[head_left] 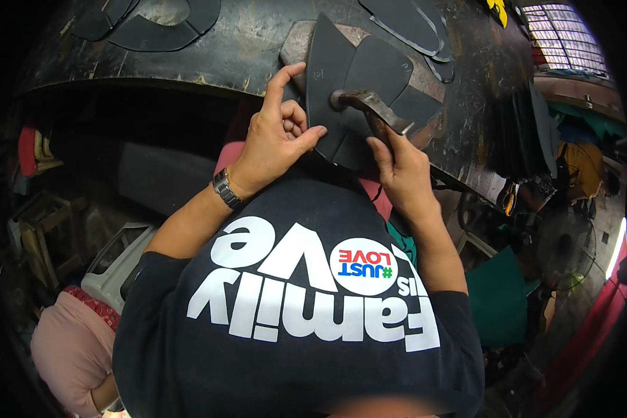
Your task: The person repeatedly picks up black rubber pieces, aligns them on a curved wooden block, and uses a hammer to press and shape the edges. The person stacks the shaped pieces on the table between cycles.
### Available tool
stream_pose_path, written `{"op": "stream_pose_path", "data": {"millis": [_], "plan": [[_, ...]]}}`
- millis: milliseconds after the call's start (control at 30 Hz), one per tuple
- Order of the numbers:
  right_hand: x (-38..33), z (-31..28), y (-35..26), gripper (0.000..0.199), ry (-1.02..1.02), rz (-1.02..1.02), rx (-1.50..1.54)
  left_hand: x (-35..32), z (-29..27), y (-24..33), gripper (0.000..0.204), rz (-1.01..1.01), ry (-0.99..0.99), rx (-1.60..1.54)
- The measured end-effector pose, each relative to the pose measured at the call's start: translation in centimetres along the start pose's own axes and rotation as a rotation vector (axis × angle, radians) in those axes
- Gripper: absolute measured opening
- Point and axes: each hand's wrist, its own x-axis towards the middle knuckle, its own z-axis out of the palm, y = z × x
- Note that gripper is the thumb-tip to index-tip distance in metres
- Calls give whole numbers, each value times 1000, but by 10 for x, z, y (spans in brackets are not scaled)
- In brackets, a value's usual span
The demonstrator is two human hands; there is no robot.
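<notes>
A black, pointed sheet piece [327, 63] with seams and small pale marks lies on a worn brownish-grey slab [296, 43] at the table's front edge. Its material could be leather or a synthetic; I cannot tell. My left hand [275, 136] is at its left side, index finger and thumb stretched apart along the edge, the other fingers curled. In my right hand [404, 171] is a hammer [369, 104] with a curved metal head. The rounded face of that head rests on or just over the piece; the contact itself is hard to see. My fingers hide part of the handle.
The dark, scuffed table [237, 63] spans the top. More black cut pieces [153, 35] lie at its far left, and pale-edged ones [404, 28] at far right. Dark sheets [529, 132] hang at right, above a fan [561, 251]. Another person [73, 348] is at lower left.
</notes>
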Motion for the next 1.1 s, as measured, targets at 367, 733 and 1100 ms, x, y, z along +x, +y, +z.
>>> {"op": "stream_pose_path", "data": {"millis": [367,733,1100], "plan": [[-7,-14,0,54,381,-110,797,29,1,4,83,166,53,133],[-15,-40,-15,47,335,61,659,24,4,-9,69,234,205,-2],[-6,-22,-17,33,125,96,333,20,6,-20,61,221,221,19]]}}
